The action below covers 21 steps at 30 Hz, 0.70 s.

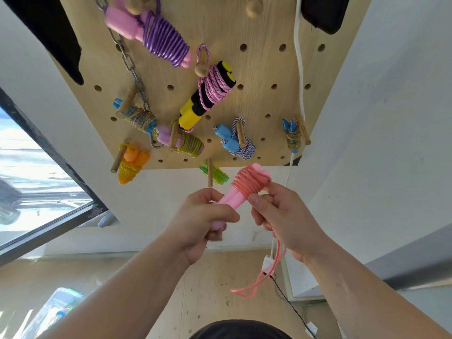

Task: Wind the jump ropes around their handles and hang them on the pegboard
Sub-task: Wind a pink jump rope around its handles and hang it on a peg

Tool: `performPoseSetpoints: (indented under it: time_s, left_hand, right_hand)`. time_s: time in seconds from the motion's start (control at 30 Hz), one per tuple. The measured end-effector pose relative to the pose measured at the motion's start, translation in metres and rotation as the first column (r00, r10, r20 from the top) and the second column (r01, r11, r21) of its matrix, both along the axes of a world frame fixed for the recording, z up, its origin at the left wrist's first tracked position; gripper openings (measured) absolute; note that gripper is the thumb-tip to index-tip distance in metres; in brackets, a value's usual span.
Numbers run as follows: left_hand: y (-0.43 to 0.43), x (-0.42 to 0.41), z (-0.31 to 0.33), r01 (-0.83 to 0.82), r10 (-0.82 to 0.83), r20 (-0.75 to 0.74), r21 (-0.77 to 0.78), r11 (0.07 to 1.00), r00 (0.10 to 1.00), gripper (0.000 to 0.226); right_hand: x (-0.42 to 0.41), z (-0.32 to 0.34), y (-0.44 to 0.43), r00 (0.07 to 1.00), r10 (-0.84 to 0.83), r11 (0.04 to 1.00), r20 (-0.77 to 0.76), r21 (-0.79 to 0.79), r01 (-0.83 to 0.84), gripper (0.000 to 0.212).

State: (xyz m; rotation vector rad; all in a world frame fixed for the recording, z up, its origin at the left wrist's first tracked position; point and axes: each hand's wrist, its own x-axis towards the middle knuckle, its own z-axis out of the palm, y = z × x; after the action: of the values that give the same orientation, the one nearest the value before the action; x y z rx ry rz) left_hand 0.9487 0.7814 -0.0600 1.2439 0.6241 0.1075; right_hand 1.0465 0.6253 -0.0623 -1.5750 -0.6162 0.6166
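presumably light: below the pegboard [256, 69], left hand [203, 216] clenches the stiff pink handles [228, 199], right hand [283, 216] pinches the springy, slick-looking rope [249, 183], best pinned at its coil.

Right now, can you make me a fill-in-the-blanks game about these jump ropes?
1. The handles gripped by the left hand are ____ in colour.
2. The right hand pinches the coral rope, whose loose loop hangs ____ that hand.
3. The top bundle on the pegboard is wound with ____ rope.
Missing words: pink; below; purple.
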Motion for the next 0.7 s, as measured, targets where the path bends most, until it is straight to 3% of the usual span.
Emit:
performPoseSetpoints:
  time_s: [0.1,0.2,0.4,0.47,0.57,0.63,0.7]
  left_hand:
    - [0.0,-0.008,0.003,0.16,-0.145,0.069,-0.309,0.938,0.987,0.05]
    - [0.0,-0.013,-0.003,0.334,-0.278,0.185,-0.545,0.769,0.943,0.061]
    - [0.001,-0.015,-0.019,0.442,-0.345,0.284,-0.675,0.591,0.895,0.045]
    - [0.002,-0.012,-0.017,0.504,-0.375,0.343,-0.664,0.552,0.861,0.041]
    - [0.005,-0.009,-0.006,0.519,-0.408,0.323,-0.587,0.621,0.854,0.045]
    - [0.003,-0.006,0.005,0.422,-0.37,0.205,-0.497,0.759,0.906,0.051]
    - [-0.002,-0.003,0.004,0.208,-0.2,0.059,-0.261,0.942,0.978,0.053]
  right_hand:
    - [0.001,0.005,-0.002,0.998,0.061,0.995,0.011,0.081,-0.061,0.004]
    - [-0.001,0.008,-0.002,0.993,0.114,0.986,0.044,0.116,-0.118,0.007]
    - [-0.005,0.006,0.003,0.987,0.091,0.995,0.134,-0.042,-0.086,0.02]
    - [-0.006,0.007,0.005,0.991,0.093,0.996,0.097,-0.009,-0.092,0.028]
    - [-0.009,0.008,0.005,0.996,0.064,0.992,0.063,0.105,-0.07,0.03]
    - [-0.011,0.008,0.006,0.998,0.012,0.995,0.069,0.101,-0.019,0.029]
    - [-0.013,0.005,0.008,0.997,-0.068,0.994,0.024,0.083,0.066,0.026]
